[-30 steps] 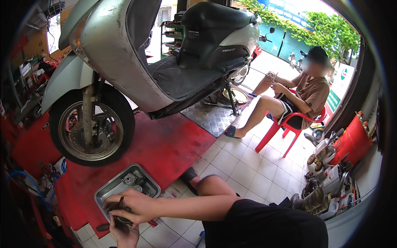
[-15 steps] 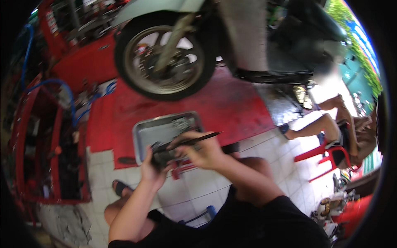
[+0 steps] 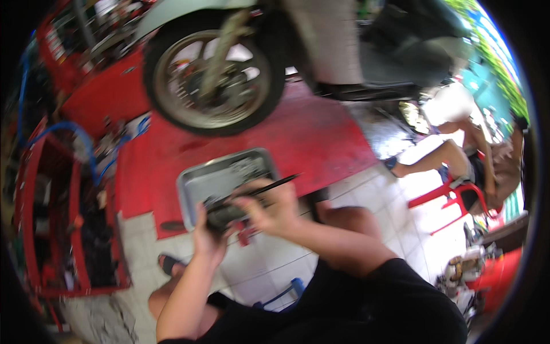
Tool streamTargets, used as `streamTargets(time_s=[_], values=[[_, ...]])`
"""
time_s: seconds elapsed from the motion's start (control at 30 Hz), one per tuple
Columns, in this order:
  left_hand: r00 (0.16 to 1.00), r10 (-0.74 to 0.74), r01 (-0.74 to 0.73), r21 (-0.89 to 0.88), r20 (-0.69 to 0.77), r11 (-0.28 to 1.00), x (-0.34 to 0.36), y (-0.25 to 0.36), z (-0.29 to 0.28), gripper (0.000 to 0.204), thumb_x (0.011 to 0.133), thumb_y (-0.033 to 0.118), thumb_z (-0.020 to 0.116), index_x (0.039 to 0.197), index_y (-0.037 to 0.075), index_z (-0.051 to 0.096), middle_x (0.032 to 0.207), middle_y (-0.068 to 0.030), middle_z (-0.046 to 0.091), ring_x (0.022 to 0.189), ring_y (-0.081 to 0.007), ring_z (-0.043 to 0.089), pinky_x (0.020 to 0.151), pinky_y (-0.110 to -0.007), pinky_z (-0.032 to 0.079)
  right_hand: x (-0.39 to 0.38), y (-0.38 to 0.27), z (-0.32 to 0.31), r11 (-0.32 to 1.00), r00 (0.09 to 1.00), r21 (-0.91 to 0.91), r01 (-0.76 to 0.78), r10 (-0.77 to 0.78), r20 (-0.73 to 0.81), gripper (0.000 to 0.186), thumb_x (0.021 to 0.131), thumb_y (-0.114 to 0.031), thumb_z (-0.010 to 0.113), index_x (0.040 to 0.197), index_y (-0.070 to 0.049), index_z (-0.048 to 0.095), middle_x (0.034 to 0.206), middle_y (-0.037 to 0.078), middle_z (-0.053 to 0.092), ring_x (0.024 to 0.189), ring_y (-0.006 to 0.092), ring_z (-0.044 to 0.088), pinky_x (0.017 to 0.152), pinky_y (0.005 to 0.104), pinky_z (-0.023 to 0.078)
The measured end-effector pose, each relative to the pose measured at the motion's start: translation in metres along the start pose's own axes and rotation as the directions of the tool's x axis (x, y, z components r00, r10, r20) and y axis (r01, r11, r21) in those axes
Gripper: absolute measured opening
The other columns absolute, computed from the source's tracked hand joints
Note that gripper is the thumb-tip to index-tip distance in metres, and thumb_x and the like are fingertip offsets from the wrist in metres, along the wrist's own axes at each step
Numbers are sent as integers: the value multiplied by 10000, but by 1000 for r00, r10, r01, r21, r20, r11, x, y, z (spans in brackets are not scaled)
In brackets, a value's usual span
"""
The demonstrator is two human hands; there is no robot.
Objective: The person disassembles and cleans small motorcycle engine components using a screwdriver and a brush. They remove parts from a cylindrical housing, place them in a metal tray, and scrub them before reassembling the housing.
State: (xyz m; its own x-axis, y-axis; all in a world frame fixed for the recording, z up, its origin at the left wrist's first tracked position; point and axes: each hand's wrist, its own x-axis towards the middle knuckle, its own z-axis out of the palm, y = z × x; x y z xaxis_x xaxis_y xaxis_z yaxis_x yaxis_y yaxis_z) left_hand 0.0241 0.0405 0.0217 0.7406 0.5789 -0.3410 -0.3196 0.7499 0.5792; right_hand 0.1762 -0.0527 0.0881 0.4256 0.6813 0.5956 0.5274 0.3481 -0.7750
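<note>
Low in front of me, my left hand (image 3: 209, 239) is closed round a dark grey metal part (image 3: 222, 218), blurred, its exact kind unclear. My right hand (image 3: 274, 211) grips a thin black stick-like tool (image 3: 282, 181). One end tapers away to the upper right; the other reaches toward the metal part, where fingers hide its tip. Both hands are over the near edge of a shallow metal tray (image 3: 189, 192). Small light-coloured metal pieces (image 3: 250, 170) lie at the tray's far right.
Beyond the tray, a scooter's front wheel (image 3: 215, 123) stands over a red mat (image 3: 326, 143). To the left are a red metal cabinet frame (image 3: 74, 229) and a blue hose (image 3: 71, 127). A seated person (image 3: 447, 155) is at right, by a red plastic chair (image 3: 429, 198).
The whole view has shifted a little, with the wheel and tray now farther left. Both hands keep their holds; the tool's far end appears slightly higher.
</note>
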Motion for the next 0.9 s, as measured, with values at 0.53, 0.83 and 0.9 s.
streamTargets(time_s=[0.53, 0.83, 0.9], values=[[997, 8, 13, 249, -80, 968, 26, -17, -16, 518, 1038, 608, 342, 1221, 177, 564, 944, 0, 648, 635, -140, 569, 457, -257, 342, 8, 23, -2, 978, 958, 63, -198, 180, 223, 461, 915, -423, 697, 1028, 24, 680, 912, 214, 674, 910, 417, 585, 833, 468, 474], [972, -42, 72, 126, -231, 989, 44, -40, -3, 480, 948, 577, 508, 1142, 149, 607, 958, -58, 634, 642, -216, 549, 503, -313, 408, 1, 27, -18, 991, 937, -124, 52, -5, 350, 412, 1010, -363, 557, 1174, 8, 634, 935, 199, 666, 925, 411, 632, 798, 485, 499], [979, -39, 67, 137, -201, 988, 37, -50, 16, 449, 964, 550, 496, 1086, 138, 623, 891, -62, 628, 608, -210, 541, 477, -317, 387, -2, 32, -31, 986, 959, -138, 90, -48, 278, 432, 1015, -334, 556, 1181, 58, 632, 932, 225, 681, 893, 425, 644, 756, 476, 517]])
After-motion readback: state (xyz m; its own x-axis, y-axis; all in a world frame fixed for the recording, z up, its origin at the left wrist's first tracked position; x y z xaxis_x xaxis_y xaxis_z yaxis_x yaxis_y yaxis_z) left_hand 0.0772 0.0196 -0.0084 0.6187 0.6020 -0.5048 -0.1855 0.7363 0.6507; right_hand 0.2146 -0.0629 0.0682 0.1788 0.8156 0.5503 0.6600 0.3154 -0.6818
